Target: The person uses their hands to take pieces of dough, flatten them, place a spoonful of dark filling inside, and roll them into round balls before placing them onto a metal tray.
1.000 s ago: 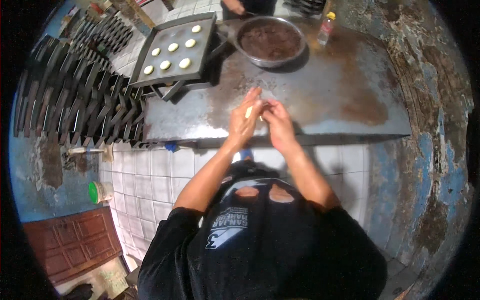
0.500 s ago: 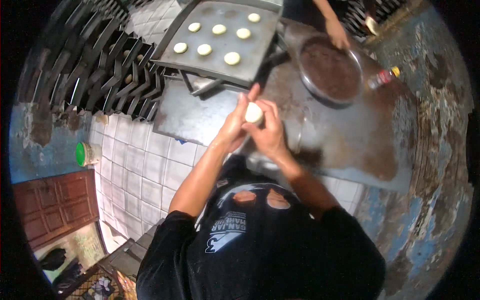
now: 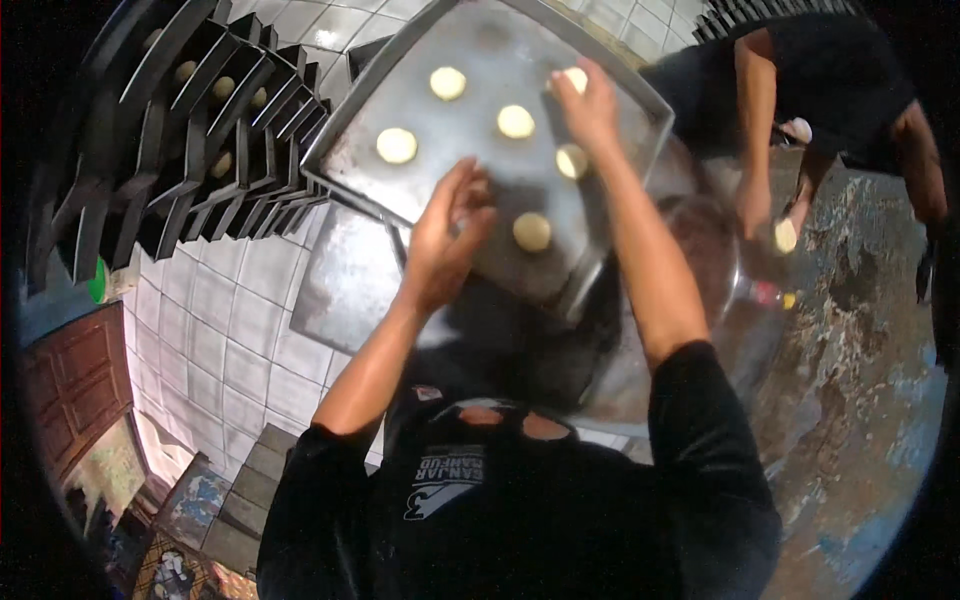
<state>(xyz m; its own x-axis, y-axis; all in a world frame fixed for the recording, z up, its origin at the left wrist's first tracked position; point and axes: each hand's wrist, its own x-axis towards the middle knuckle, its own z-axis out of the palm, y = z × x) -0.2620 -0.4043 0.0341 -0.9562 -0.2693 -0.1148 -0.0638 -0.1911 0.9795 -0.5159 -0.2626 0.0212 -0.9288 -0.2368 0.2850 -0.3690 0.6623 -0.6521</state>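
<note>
A big metal baking tray (image 3: 470,50) lies ahead of me, with several pale round dough balls (image 3: 396,146) spaced apart on it. Toward its far right, my right hand (image 3: 588,110) has its fingertips on a dough ball (image 3: 577,80), partly covering it. Another dough ball (image 3: 571,161) sits beside my right wrist. Over the tray's near left part is my left hand (image 3: 450,235), empty, its fingers loosely bent and apart from the thumb. A dough ball (image 3: 531,232) rests to the right of that hand.
Dark metal racks (image 3: 190,150) with several dough balls stand at the left. Right of the tray, a co-worker's hand (image 3: 752,205) is at a round pan (image 3: 700,240) on the table. A bottle (image 3: 768,294) with a yellow cap lies near it.
My hands have parted from around the dough ball. The right one has reached forward over the tray with it; the left has come over the tray empty. The view has shifted toward the tray.
</note>
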